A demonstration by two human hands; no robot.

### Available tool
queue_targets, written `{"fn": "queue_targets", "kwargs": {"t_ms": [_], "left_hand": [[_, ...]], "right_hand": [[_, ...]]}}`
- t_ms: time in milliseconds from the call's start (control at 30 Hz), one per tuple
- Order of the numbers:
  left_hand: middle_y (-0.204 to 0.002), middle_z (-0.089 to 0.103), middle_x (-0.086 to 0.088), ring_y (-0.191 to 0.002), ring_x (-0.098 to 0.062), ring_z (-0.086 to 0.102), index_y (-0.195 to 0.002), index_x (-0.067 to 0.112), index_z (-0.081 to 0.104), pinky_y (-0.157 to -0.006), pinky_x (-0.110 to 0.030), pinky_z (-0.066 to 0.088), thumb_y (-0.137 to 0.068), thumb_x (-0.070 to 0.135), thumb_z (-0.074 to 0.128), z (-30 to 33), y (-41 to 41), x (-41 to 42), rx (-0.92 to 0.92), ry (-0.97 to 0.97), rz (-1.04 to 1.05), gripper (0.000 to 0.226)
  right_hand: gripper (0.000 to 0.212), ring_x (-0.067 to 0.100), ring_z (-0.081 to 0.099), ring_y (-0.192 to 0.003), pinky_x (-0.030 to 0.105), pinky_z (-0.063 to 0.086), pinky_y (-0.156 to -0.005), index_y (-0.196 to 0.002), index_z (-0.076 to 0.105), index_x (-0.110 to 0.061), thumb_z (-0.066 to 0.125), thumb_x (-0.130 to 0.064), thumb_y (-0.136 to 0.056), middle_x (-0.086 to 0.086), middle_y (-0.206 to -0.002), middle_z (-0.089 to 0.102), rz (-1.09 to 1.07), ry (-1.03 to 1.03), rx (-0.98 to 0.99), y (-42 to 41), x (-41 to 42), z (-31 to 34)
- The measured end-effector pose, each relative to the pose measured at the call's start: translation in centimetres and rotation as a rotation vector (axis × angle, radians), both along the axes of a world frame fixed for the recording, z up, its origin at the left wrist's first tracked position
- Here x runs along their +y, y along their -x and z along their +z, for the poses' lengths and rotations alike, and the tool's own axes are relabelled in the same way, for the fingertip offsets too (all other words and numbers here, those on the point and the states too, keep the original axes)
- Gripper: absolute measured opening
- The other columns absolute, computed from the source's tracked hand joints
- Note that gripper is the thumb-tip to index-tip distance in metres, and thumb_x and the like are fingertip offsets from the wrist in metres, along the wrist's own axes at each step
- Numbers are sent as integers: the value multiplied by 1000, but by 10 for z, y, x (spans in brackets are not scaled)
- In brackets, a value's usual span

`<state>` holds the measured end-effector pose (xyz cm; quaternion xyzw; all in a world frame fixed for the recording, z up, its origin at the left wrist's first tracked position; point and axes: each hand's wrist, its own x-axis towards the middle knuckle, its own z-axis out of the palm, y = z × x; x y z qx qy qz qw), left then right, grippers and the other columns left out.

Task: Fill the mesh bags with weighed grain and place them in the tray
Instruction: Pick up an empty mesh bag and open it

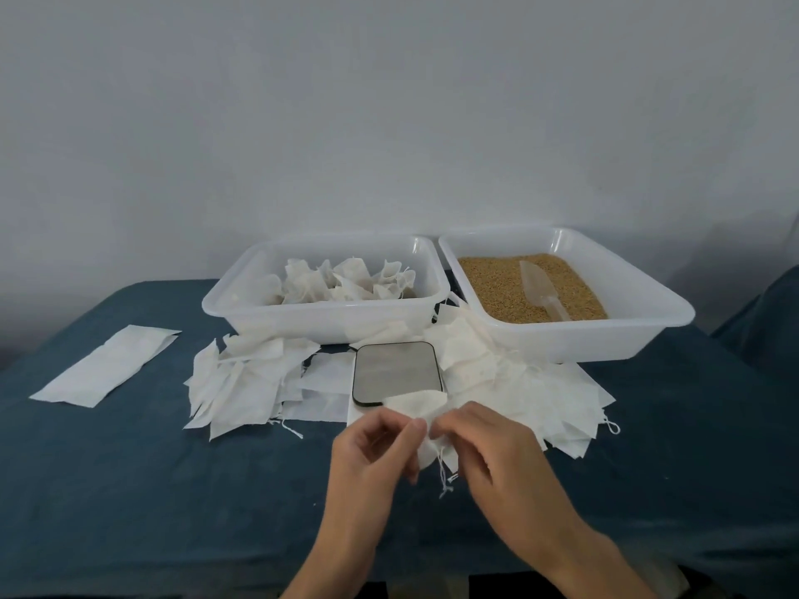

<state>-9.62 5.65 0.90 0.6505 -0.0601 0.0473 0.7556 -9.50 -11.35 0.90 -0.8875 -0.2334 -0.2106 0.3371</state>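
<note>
The left hand [380,447] and right hand [488,447] both pinch one white mesh bag [421,410] between curled fingers, its string dangling below; just beyond them sits the scale [395,371] amid loose empty bags [242,382]; farther back-left, the tray [328,315] holds filled bags; back-right, the grain tub [605,335] holds a scoop [540,291].

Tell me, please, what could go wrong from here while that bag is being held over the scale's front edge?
Both hands, left hand and right hand, pinch the mesh bag by its edges, so grain could spill if the mouth sags. Loose empty bags crowd the scale; one touching its plate might skew the reading. The dangling drawstring might snag.
</note>
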Motion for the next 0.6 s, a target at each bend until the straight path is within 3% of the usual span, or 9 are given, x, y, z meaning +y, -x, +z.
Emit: {"fn": "queue_targets", "kwargs": {"t_ms": [67,133,233,333,400,467,533,600], "left_hand": [[-64,62,-4,-59,-13,55,-73,13,70,-58,-22,47,-93,13,75,-2,1,1,-60,-94,20,21],[-73,67,-2,-67,-11,60,-75,21,73,-62,-22,49,-95,13,75,-2,2,1,-150,-204,28,22],[-103,65,6,-98,-15,66,-81,34,77,-81,-21,51,-91,43,74,1,7,0,-290,-375,47,14],[-132,55,19,-131,-7,53,-88,41,78,-99,-12,42,-83,61,68,0,6,1,-264,-398,153,23],[-130,60,17,-126,-10,61,-90,35,79,-96,-21,50,-84,51,82,2,3,2,-176,-255,111,18],[-111,73,8,-104,-21,74,-88,28,77,-80,-22,56,-79,32,91,4,2,3,-63,-104,49,17],[-92,76,-2,-83,-26,77,-87,24,77,-72,-22,58,-77,23,86,2,1,4,-25,-39,42,13],[-85,75,-4,-78,-20,74,-85,20,78,-71,-26,60,-80,16,82,1,2,3,-60,-60,65,8]], "right_hand": [[22,6,64,-87,16,50,-71,-107,70,-33,58,-15,-100,-21,-98,62,24,-41,66,0,1,1],[15,13,66,-84,19,53,-68,-96,71,-35,58,-28,-99,-15,-93,64,97,-264,239,0,4,5],[19,23,67,-77,35,60,-63,-94,77,-24,67,-41,-94,0,-89,70,184,-643,424,1,4,14],[20,32,69,-78,39,61,-62,-105,78,-19,72,-33,-92,9,-95,75,156,-839,503,-3,-2,20],[24,33,69,-79,37,60,-62,-108,77,-17,71,-32,-91,11,-100,76,152,-903,557,-5,-6,19],[24,33,71,-81,36,60,-62,-107,78,-18,72,-34,-89,11,-101,76,151,-913,583,-7,-9,17],[19,27,71,-82,35,60,-60,-100,79,-22,72,-35,-88,4,-99,75,106,-842,542,-9,-10,14],[15,21,67,-81,31,57,-57,-91,78,-24,74,-37,-85,-6,-99,68,-24,-704,411,-12,-10,9]]}}
